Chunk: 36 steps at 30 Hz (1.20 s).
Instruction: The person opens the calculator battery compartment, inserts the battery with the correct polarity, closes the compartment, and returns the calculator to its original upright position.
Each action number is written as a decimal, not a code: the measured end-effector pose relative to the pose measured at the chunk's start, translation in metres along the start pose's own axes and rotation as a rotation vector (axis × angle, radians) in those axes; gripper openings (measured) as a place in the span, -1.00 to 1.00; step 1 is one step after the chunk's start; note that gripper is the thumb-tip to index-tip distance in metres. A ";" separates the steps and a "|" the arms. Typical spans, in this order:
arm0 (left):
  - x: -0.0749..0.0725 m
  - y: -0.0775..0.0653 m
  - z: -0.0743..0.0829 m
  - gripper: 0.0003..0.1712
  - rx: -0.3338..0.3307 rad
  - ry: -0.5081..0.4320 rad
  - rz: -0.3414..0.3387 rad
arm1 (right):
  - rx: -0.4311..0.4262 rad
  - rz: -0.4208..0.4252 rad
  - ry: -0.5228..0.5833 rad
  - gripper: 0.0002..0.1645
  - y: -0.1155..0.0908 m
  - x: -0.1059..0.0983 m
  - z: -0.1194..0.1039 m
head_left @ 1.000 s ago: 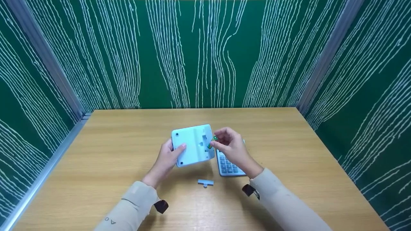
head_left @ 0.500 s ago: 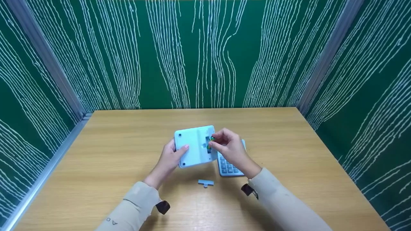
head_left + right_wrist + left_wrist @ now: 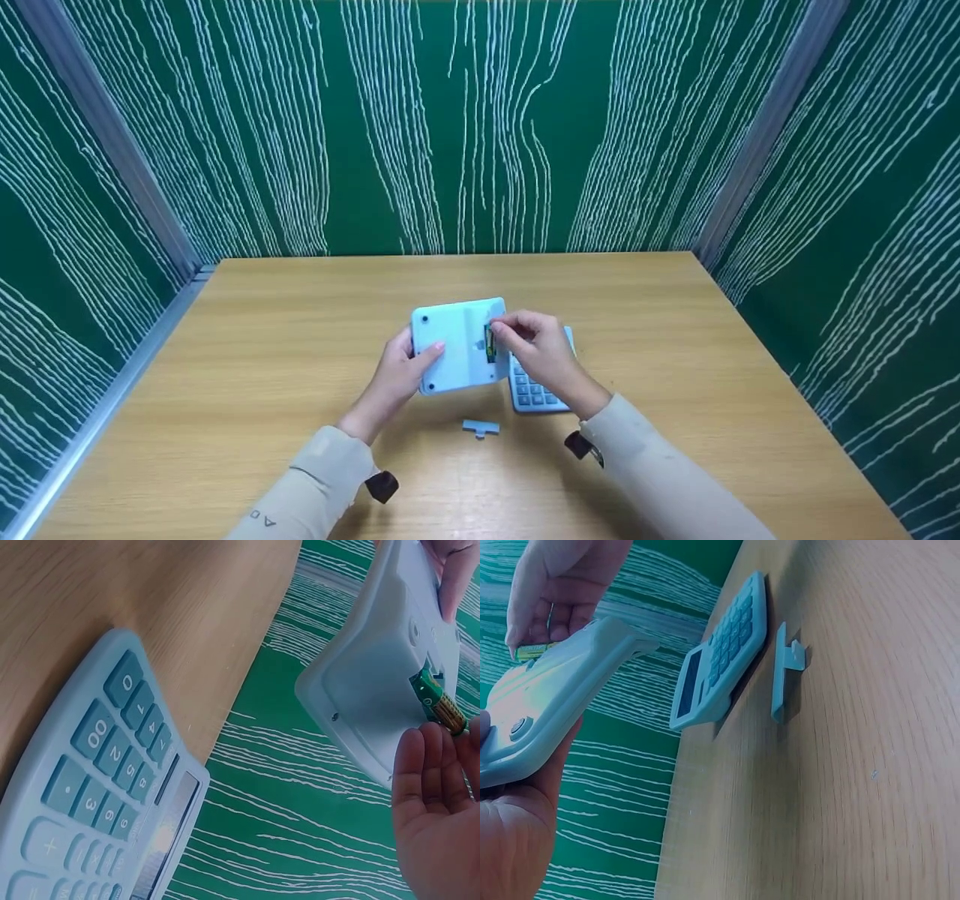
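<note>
My left hand grips a light-blue calculator by its left side, thumb across its back. The back is turned up toward me, so the keys are hidden. A green and gold battery lies in the slot near its right edge. My right hand pinches the battery's far end between thumb and fingers. In the right wrist view the battery sits tilted, one end in the slot and the other sticking out by the fingertips. A small T-shaped battery cover lies on the table below the hands.
A second light-blue calculator rests keys up on the wooden table, partly beneath my right hand in the head view. Green walls with white wavy lines stand behind the table and at both sides.
The battery has gone from above the back of the calculator down into its slot. The held calculator has shifted slightly right and toward me. The cover and second calculator have not moved.
</note>
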<state>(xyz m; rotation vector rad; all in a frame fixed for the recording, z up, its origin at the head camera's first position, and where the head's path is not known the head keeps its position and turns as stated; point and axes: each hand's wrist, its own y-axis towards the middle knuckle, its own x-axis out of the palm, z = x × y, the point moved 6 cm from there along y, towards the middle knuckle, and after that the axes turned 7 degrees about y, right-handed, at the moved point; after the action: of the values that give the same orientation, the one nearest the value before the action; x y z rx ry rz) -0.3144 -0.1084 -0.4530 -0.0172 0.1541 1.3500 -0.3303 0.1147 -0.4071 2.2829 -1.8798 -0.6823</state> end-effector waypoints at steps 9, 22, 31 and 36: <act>0.001 0.000 0.001 -0.41 0.028 0.020 -0.007 | 0.098 0.020 0.100 -0.85 0.004 -0.002 0.004; -0.002 0.000 0.000 -0.44 0.030 0.012 0.005 | 0.440 -0.013 0.127 -0.30 0.003 0.003 0.024; -0.001 -0.001 -0.003 -0.42 0.013 0.027 0.008 | 0.493 0.007 0.140 -0.30 0.003 0.004 0.028; 0.000 -0.003 -0.004 -0.41 0.009 0.046 0.018 | 0.479 0.022 0.118 -0.35 0.003 0.004 0.030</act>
<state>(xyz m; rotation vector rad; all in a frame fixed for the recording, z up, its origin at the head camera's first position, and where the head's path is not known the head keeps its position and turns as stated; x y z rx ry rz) -0.3117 -0.1096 -0.4568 -0.0390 0.1996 1.3679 -0.3444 0.1155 -0.4336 2.4888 -2.1920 -0.0890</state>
